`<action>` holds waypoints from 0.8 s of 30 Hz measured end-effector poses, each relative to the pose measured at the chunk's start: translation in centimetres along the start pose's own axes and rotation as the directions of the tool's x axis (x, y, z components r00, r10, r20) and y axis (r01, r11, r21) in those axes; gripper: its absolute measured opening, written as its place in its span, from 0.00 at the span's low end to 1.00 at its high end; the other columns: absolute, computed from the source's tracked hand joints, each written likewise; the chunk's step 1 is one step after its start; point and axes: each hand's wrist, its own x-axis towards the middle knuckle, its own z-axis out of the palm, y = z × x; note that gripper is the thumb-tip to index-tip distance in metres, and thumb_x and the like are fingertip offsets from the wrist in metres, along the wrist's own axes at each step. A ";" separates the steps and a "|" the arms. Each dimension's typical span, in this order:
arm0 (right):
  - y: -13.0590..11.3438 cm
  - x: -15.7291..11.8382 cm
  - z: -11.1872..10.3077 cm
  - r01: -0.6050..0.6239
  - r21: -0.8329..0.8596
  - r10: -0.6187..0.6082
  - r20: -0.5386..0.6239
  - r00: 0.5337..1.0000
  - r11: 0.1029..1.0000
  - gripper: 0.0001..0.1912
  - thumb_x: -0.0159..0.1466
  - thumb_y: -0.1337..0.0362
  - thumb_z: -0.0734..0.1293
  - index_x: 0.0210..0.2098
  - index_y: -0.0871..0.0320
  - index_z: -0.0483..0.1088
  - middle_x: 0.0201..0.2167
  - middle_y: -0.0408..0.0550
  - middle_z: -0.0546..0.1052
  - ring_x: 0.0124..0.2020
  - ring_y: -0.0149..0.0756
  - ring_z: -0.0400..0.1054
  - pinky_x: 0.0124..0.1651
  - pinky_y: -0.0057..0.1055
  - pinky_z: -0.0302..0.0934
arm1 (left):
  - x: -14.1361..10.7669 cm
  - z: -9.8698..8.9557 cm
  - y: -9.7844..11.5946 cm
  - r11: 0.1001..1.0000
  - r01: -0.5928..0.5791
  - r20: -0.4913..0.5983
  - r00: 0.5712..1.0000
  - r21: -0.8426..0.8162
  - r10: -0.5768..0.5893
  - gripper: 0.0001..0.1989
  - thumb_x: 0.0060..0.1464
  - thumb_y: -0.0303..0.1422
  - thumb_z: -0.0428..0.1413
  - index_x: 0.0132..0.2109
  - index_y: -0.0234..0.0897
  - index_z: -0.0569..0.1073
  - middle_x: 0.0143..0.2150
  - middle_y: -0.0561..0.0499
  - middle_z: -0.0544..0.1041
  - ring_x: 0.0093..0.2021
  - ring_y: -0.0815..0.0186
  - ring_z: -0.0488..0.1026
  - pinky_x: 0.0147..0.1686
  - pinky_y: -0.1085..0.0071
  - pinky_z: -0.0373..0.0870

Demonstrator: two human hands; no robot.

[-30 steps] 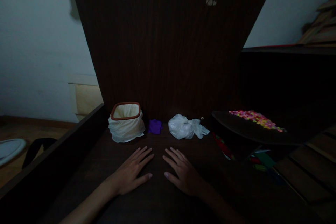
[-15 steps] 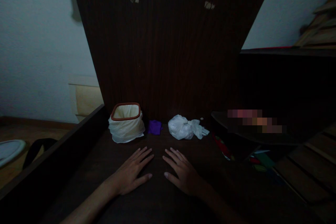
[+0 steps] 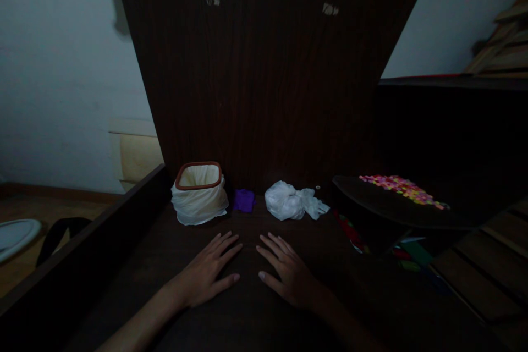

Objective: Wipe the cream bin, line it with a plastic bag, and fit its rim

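Observation:
My left hand point(image 3: 212, 268) lies flat on the dark wooden surface point(image 3: 247, 319), fingers spread and holding nothing. Beside it, my right hand point(image 3: 284, 269) rests palm down too, its fingers apart. Beyond my left hand stands a small bin point(image 3: 198, 192) with a brown rim and a whitish plastic liner folded over its outside. A crumpled purple cloth or bag point(image 3: 243, 201) sits to the right of the bin. Farther right, past my right hand, lies a knotted white plastic bag point(image 3: 286, 201); what it contains is hidden. Neither hand touches any of these.
A tall dark panel point(image 3: 264, 77) rises behind the items. At right, a dark shelf point(image 3: 371, 201) carries a pile of small colourful pieces point(image 3: 402, 188), with red and green items point(image 3: 416, 253) beneath. A raised board point(image 3: 82, 247) edges the left side.
Both hands stay where they were. The view has shifted very slightly, and the colourful pile on the right, blurred out before, now shows clearly.

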 end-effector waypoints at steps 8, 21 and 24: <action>-0.1 0.1 -0.1 0.001 -0.010 -0.001 0.013 1.000 1.000 0.30 0.71 0.53 0.62 0.68 0.59 0.63 0.72 0.56 0.57 0.74 0.54 0.47 0.73 0.59 0.47 | -0.1 0.0 -0.1 1.000 -0.017 -0.022 1.000 -0.006 0.017 0.31 0.67 0.46 0.53 0.73 0.47 0.57 0.74 0.43 0.59 0.73 0.46 0.57 0.68 0.43 0.60; -0.4 0.2 -0.6 -0.025 0.006 0.025 0.043 0.999 1.000 0.30 0.72 0.53 0.61 0.68 0.59 0.63 0.73 0.55 0.57 0.74 0.52 0.47 0.73 0.57 0.45 | 0.1 0.1 -0.2 0.999 0.010 0.005 1.000 -0.037 -0.010 0.31 0.67 0.47 0.52 0.72 0.43 0.60 0.73 0.40 0.60 0.73 0.45 0.55 0.68 0.41 0.59; -0.7 0.3 -1.0 -0.053 0.028 0.051 0.069 0.996 0.998 0.30 0.71 0.52 0.61 0.69 0.59 0.62 0.73 0.55 0.56 0.75 0.52 0.46 0.74 0.57 0.44 | 0.1 0.2 -0.2 0.999 0.009 -0.010 1.000 -0.046 -0.009 0.31 0.67 0.47 0.53 0.71 0.45 0.60 0.73 0.42 0.60 0.73 0.46 0.56 0.68 0.42 0.59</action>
